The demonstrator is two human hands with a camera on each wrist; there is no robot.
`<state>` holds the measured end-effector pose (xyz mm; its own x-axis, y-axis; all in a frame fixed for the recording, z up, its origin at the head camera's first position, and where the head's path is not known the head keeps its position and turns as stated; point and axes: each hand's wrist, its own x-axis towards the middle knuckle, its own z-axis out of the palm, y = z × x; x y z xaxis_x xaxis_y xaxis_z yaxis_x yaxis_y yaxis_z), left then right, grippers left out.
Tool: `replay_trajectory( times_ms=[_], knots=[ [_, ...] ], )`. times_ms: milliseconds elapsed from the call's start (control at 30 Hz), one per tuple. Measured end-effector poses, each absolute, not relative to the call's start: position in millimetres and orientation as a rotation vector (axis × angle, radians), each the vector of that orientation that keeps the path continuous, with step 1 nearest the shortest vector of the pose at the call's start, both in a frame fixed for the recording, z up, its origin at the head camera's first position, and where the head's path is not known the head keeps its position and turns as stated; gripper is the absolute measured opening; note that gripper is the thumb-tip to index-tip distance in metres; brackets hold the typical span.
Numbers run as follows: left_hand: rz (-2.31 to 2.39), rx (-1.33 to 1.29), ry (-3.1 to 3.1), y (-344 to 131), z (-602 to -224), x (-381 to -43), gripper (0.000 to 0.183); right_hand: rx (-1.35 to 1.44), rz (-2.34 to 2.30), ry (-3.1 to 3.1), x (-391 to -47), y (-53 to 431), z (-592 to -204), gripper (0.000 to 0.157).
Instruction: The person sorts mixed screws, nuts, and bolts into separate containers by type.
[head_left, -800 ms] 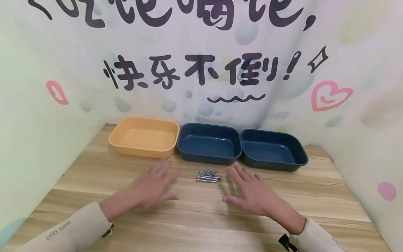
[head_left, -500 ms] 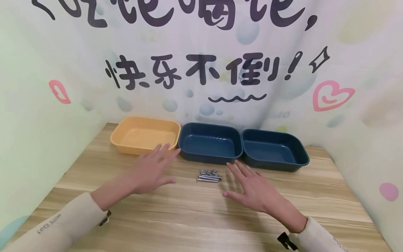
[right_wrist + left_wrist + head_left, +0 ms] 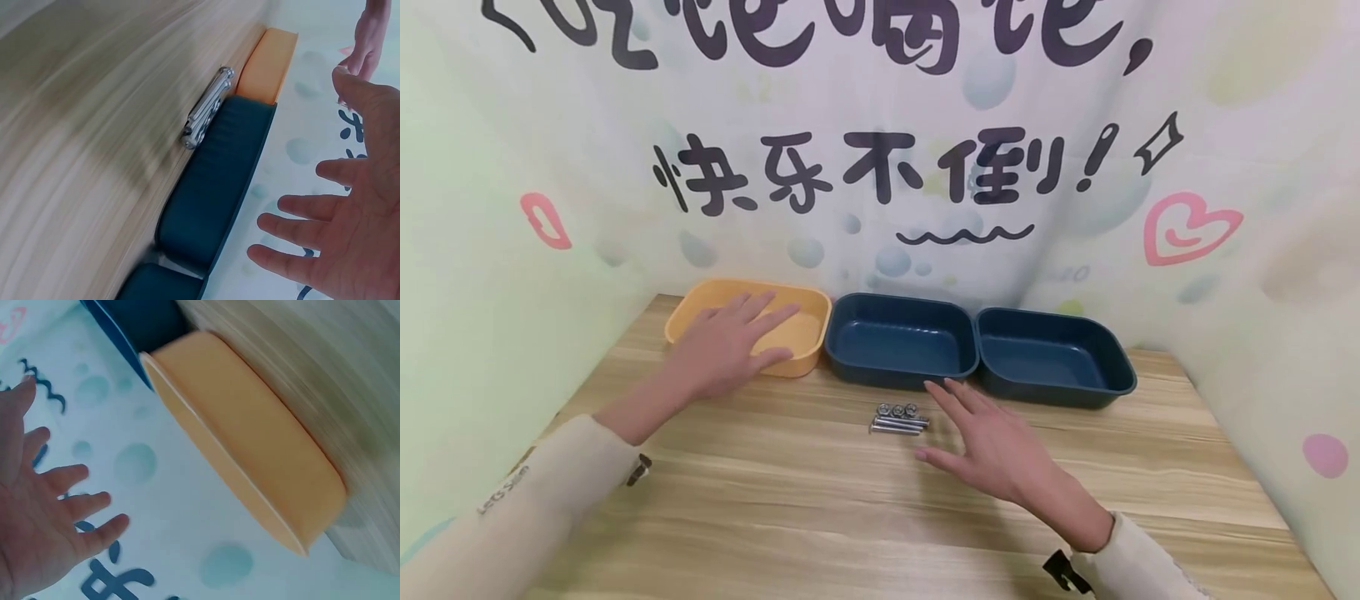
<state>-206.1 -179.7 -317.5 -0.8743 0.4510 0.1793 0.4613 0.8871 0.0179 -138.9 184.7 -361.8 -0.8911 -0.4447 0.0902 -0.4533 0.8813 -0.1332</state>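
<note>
Three silver metal nuts (image 3: 898,410) and long silver metal bolts (image 3: 896,427) lie clustered on the wood-grain tabletop (image 3: 820,517), in from its back edge, just before a dark-blue rectangular tray (image 3: 887,374). The right hand (image 3: 1000,454) hovers beside them, grip spread apart; the left hand (image 3: 718,346), grip likewise apart, hovers over the orange-yellow rectangular tray (image 3: 807,365) near the back-left corner.
</note>
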Motion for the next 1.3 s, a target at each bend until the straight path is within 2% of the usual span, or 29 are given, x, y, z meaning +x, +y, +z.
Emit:
replay_trajectory(
  times_ms=[133,567,800,1000,1300],
  knots=[
    [-0.096,-0.649,-2.845,-193,-317,-222,0.06,0.733,0.244,-2.917,-139,179,-363,0.084],
    [-0.267,-0.307,-2.887,-221,-300,-261,0.065,0.732,0.337,-2.778,-141,166,-364,0.081],
    [-0.413,-0.126,-2.965,-235,-290,-277,0.073,0.607,0.438,-2.824,-140,159,-366,0.078],
    [-0.547,-0.01,-2.97,-249,-283,-288,0.072,0.481,0.579,-2.88,-140,155,-365,0.076],
    [-0.909,0.125,-2.986,-268,-282,-297,0.067,0.233,0.975,-2.92,-149,154,-365,0.059]
  ],
)
